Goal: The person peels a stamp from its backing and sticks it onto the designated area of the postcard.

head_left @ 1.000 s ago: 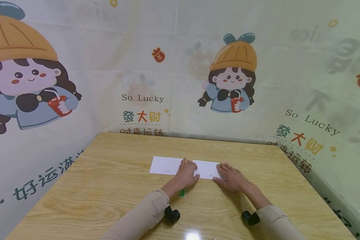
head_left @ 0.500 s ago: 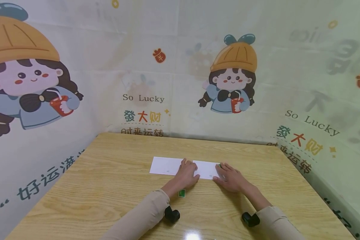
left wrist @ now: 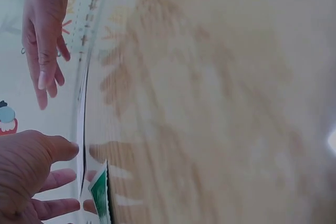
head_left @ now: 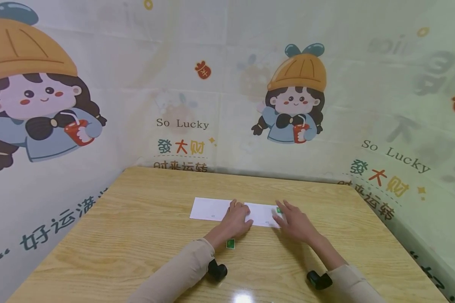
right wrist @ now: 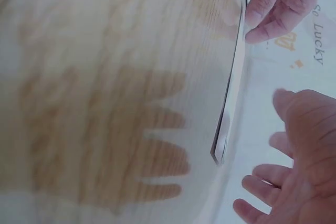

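Head view: see nearest a small green near-square paper stamp with white border (head_left: 230, 243), loose on the pale wood-grain table (head_left: 136, 252), just this side of the left hand (head_left: 235, 222), well apart from the right hand (head_left: 296, 223). Beyond, find a flat white paper strip (head_left: 208, 209), long axis left to right, under loosely bent left fingers and, contact uncertain, spread right ones, with no grasp visible in either; at its far right corner, spot a second green paper stamp (head_left: 279, 210).

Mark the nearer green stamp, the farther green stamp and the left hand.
Nearer green stamp (head_left: 231, 244): head view, middle of its face.
Farther green stamp (head_left: 279, 210): head view, its visible green part.
Left hand (head_left: 236, 218): head view, back of the hand.
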Motion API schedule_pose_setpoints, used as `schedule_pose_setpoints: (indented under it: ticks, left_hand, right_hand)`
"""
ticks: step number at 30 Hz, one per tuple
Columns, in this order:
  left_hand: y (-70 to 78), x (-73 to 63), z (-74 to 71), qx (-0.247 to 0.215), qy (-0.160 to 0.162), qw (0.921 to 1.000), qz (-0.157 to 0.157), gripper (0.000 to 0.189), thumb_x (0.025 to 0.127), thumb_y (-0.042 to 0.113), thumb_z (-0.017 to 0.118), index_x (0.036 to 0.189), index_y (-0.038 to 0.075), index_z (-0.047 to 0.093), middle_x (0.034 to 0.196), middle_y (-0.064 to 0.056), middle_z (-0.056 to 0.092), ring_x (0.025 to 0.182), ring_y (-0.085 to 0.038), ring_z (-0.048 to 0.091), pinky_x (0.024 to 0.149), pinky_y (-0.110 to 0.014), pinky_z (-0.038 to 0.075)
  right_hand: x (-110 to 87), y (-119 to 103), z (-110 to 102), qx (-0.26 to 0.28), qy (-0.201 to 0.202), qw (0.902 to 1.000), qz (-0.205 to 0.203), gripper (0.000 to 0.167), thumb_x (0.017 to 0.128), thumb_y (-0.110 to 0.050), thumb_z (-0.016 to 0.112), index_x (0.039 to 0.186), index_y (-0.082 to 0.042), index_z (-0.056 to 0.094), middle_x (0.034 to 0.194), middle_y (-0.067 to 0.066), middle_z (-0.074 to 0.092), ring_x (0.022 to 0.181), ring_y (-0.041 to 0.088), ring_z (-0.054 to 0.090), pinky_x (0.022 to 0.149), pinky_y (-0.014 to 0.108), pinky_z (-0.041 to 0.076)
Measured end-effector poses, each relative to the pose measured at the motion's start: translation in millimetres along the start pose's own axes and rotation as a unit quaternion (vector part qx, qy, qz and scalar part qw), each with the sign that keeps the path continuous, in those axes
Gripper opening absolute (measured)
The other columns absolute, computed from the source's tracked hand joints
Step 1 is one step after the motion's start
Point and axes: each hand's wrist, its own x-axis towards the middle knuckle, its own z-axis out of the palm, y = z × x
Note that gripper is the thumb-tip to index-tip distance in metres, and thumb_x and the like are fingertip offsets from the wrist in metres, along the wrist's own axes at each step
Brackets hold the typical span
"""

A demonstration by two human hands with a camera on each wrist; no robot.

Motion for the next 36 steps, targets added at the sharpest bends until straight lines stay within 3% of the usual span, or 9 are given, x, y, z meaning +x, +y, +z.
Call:
schedule_pose_setpoints:
  ticks: [13, 20, 27, 36]
  left_hand:
    - [-4.6, -12.5, -16.0, -0.043, 0.025, 0.9986, 0.015, 0.029, 0.098, 0.022, 0.068, 0.120, 0.003, 0.068, 0.131, -0.016, 0.063, 0.148, -0.042, 0.030, 0.120, -0.054, 0.028]
    - [-6.8, -27.0, -28.4, -0.026, 0.060, 0.9959, 0.063, 0.027, 0.094, 0.018, 0.073, 0.114, 0.001, 0.067, 0.121, -0.013, 0.069, 0.131, -0.033, 0.053, 0.123, -0.050, 0.022]
    - [-9.0, -40.3, -35.4, -0.029, 0.085, 0.9906, 0.104, 0.023, 0.092, 0.014, 0.073, 0.108, -0.002, 0.066, 0.114, -0.013, 0.070, 0.123, -0.034, 0.058, 0.122, -0.051, 0.022]
    - [-10.0, -57.3, -44.1, -0.037, 0.092, 0.9891, 0.108, 0.026, 0.093, 0.015, 0.073, 0.113, 0.000, 0.065, 0.118, -0.013, 0.068, 0.128, -0.035, 0.054, 0.122, -0.053, 0.023]
  right_hand:
    - [-10.5, -4, -8, 0.087, 0.085, 0.9925, -0.008, 0.053, 0.101, -0.016, 0.065, 0.147, 0.006, 0.050, 0.138, 0.035, 0.056, 0.126, 0.055, 0.052, 0.099, 0.068, 0.044]
    - [-14.1, -10, -7, 0.100, 0.101, 0.9898, 0.005, 0.053, 0.102, -0.020, 0.064, 0.148, 0.002, 0.050, 0.134, 0.030, 0.059, 0.124, 0.050, 0.056, 0.098, 0.066, 0.046]
    - [-19.5, -20, -6, 0.101, 0.118, 0.9877, -0.011, 0.052, 0.100, -0.020, 0.067, 0.145, 0.001, 0.054, 0.130, 0.026, 0.063, 0.120, 0.046, 0.060, 0.097, 0.063, 0.048]
    - [-23.5, -34, -7, 0.106, 0.125, 0.9859, -0.035, 0.050, 0.098, -0.020, 0.069, 0.143, 0.000, 0.057, 0.128, 0.023, 0.065, 0.117, 0.043, 0.062, 0.096, 0.062, 0.049]
